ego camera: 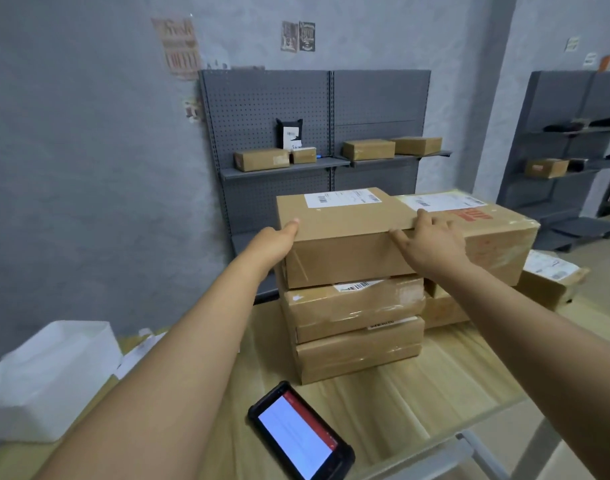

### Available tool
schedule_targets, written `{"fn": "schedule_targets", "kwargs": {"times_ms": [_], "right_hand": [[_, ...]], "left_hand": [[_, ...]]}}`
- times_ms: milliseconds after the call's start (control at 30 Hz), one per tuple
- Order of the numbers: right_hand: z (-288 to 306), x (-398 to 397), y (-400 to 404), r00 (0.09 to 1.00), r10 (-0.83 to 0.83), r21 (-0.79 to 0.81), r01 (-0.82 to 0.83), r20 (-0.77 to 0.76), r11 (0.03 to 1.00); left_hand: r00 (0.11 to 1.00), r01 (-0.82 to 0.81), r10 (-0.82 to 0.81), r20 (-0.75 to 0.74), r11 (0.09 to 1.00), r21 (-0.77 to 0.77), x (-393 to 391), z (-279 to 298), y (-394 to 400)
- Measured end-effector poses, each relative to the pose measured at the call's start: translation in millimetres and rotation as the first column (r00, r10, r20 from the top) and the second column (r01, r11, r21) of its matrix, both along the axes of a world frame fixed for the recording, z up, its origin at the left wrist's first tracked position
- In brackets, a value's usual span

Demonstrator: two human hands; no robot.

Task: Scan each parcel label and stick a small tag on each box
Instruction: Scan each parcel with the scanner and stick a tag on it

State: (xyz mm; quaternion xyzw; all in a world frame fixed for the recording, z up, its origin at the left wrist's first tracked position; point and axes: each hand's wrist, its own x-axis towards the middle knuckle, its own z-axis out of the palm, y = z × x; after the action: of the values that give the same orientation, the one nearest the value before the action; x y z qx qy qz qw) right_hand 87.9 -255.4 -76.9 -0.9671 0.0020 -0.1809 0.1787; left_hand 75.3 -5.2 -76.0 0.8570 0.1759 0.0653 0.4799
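A stack of three brown parcels stands on the wooden table (pixel 418 386). The top box (pixel 345 233) carries a white shipping label (pixel 343 198) on its upper face. My left hand (pixel 279 237) holds the box's left side, thumb on the top edge. My right hand (pixel 431 242) grips its right front corner, fingers spread over the edge. The middle box (pixel 352 306) shows a barcode label (pixel 357 286); the bottom box (pixel 359 355) lies under it. A handheld scanner (pixel 300 433) with a lit screen lies on the table near me.
A large box with red print (pixel 494 244) sits right of the stack, with more boxes (pixel 549 282) beside and under it. A white bin (pixel 50 372) stands at the left. Grey shelving (pixel 317 109) with small parcels lines the back wall.
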Motion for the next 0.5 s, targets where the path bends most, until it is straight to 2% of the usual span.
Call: {"fn": "schedule_targets", "kwargs": {"times_ms": [100, 267, 367, 500], "right_hand": [[0, 3, 0, 0.999, -0.008, 0.044, 0.006, 0.046, 0.999], [6, -6, 2, 0.985, 0.107, 0.248, -0.137, 0.134, 0.959], [15, -13, 8, 0.972, 0.144, 0.315, -0.198, 0.185, 0.928], [23, -19, 19, 0.963, 0.257, 0.399, -0.267, 0.080, 0.877]], "left_hand": [[0.999, 0.033, -0.034, -0.013, 0.998, -0.059, 4, -4, -2], [0.997, 0.066, -0.053, 0.050, 0.947, -0.315, -3, 3, 10], [0.993, 0.043, -0.002, 0.120, 0.940, -0.339, -18, 12, 24], [0.978, -0.008, 0.078, 0.194, 0.941, -0.339, -54, 20, 43]]}}
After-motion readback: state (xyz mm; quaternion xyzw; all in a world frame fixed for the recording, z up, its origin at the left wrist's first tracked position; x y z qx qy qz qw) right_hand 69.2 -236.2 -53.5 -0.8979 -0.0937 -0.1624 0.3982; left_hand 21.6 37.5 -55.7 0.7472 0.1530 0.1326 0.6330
